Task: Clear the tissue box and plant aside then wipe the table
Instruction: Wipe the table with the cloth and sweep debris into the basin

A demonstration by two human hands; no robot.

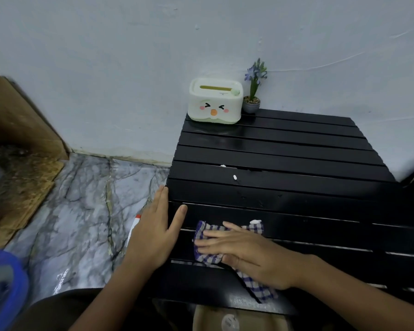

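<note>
While my right hand (244,254) lies flat with its fingers spread on the checked cloth (227,249), nothing is pinched or curled around; the palm simply presses the blue-and-white fabric down onto the black slatted table (285,151). One end of the cloth pokes out past my fingertips toward my left hand, and the other end trails out under my wrist, hanging over the table's near edge.

My left hand (153,230) is open too, holding nothing. Its palm rests against the table's left edge just beside the cloth, thumb laid on the tabletop and the fingers pointing away from me along the side.

Just beyond my right fingers, touching the far edge of the cloth, sits a small white scrap (255,221). Two more white bits (234,177) lie farther out, about midway up the slats.

Well away from both hands, at the far left corner of the table against the pale wall (129,68), stands the cream tissue box (214,101) with a cartoon face on its front. Just to its right, close enough that I cannot tell whether they touch, is the small potted plant (253,91) with purple flowers in a grey pot.

Off to my left, below the table, is a marbled floor (81,211), and a blue plastic tub (3,290) shows at the near left corner.
</note>
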